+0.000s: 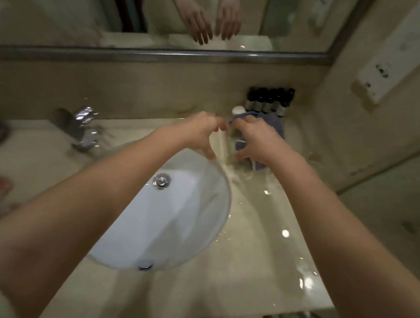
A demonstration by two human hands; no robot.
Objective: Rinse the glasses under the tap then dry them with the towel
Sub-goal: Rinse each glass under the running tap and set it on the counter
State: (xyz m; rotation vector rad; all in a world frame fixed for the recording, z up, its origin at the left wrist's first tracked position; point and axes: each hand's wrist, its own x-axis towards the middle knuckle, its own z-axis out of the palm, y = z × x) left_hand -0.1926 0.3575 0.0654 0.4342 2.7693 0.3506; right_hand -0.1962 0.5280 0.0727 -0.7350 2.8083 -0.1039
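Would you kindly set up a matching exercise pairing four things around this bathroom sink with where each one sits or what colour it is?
Things:
1. tap
2. towel
3. dark bottles
4. sink basin

Descriptions:
A. white, set into the counter, with a metal drain
B. lined up in a row against the back wall
C. blue-grey, under the right hand
D. shiny chrome, on the counter left of both hands

Pairs: 1-D, 2-C, 3-B, 4-A
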